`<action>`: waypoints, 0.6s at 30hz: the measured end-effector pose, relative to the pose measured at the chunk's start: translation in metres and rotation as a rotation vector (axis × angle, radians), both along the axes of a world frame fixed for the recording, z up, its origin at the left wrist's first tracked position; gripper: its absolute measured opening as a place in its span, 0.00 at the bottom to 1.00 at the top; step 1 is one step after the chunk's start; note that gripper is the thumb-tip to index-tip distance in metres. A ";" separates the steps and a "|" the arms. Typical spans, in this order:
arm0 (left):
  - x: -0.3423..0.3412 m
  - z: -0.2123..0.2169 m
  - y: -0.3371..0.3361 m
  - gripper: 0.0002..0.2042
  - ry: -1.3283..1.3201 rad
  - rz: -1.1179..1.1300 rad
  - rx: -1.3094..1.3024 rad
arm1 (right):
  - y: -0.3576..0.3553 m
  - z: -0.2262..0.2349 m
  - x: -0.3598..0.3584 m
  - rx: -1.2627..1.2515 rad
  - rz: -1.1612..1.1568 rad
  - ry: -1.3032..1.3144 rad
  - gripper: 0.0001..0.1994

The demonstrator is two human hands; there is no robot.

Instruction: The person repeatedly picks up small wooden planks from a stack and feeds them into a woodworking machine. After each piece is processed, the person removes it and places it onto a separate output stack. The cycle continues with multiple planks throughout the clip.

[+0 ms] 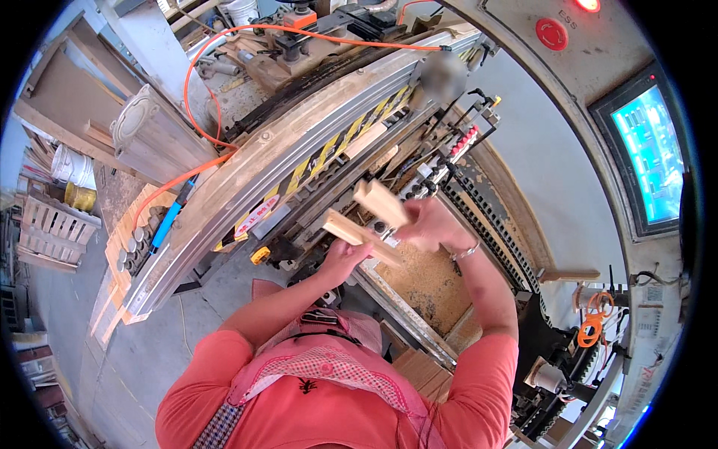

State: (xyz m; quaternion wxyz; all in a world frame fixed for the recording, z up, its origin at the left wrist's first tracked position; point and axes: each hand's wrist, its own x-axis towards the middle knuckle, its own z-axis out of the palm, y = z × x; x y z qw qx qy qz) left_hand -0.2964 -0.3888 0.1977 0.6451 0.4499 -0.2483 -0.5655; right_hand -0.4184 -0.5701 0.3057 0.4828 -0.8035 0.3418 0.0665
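My left hand (345, 260) is closed round a pale wooden piece (364, 238) that looks grooved along its length. In my right hand (434, 224) is a second light wooden piece (381, 202), held at its near right end, its far end notched. Both pieces are up in front of me, close together and slanting the same way, with a narrow gap between them. Below them lies the machine's bed (426, 277), strewn with sawdust. Some of my right fingers are hidden behind the wood.
A long machine rail (299, 150) with yellow-black striping crosses ahead. A control screen (649, 157) and red stop button (552, 34) are at right. A blue air gun (170, 218) on an orange hose hangs at left. Black toothed chain tracks (486, 217) run beside the bed.
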 end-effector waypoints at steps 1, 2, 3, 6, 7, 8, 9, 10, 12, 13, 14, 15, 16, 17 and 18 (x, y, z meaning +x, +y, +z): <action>0.004 -0.003 0.008 0.14 -0.021 0.056 -0.055 | -0.014 -0.001 0.006 -0.140 -0.005 0.038 0.17; 0.009 -0.005 0.018 0.13 -0.043 0.111 -0.114 | -0.032 0.000 0.010 -0.283 -0.011 0.074 0.18; 0.014 -0.009 0.026 0.11 -0.121 0.131 -0.104 | -0.053 -0.004 0.012 -0.444 -0.018 0.096 0.19; 0.019 -0.015 0.054 0.11 -0.206 0.193 -0.067 | -0.110 -0.028 0.029 -0.835 -0.051 0.220 0.20; 0.022 -0.021 0.063 0.11 -0.240 0.187 -0.019 | -0.123 -0.038 0.038 -0.849 -0.065 0.236 0.20; 0.020 -0.016 0.066 0.11 -0.265 0.209 -0.004 | -0.135 -0.047 0.046 -0.864 -0.080 0.256 0.19; 0.022 -0.018 0.073 0.11 -0.342 0.196 -0.025 | -0.144 -0.054 0.053 -0.879 -0.093 0.275 0.18; 0.025 -0.020 0.077 0.12 -0.419 0.180 -0.047 | -0.151 -0.063 0.058 -0.876 -0.099 0.295 0.17; 0.021 -0.007 0.082 0.13 -0.315 0.227 0.045 | -0.151 -0.075 0.073 -0.864 -0.099 0.337 0.16; 0.020 -0.002 0.082 0.14 -0.263 0.245 0.090 | -0.149 -0.081 0.075 -0.850 -0.117 0.331 0.15; 0.019 -0.005 0.083 0.14 -0.268 0.263 0.089 | -0.148 -0.084 0.078 -0.863 -0.123 0.317 0.15; 0.020 -0.008 0.083 0.14 -0.273 0.277 0.087 | -0.147 -0.087 0.080 -0.876 -0.132 0.305 0.15; 0.020 -0.010 0.083 0.14 -0.279 0.290 0.084 | -0.148 -0.090 0.080 -0.889 -0.143 0.294 0.15; 0.021 -0.010 0.081 0.14 -0.301 0.267 0.087 | -0.148 -0.090 0.080 -0.880 -0.118 0.312 0.18; 0.021 -0.008 0.080 0.14 -0.324 0.242 0.089 | -0.148 -0.089 0.079 -0.868 -0.109 0.293 0.19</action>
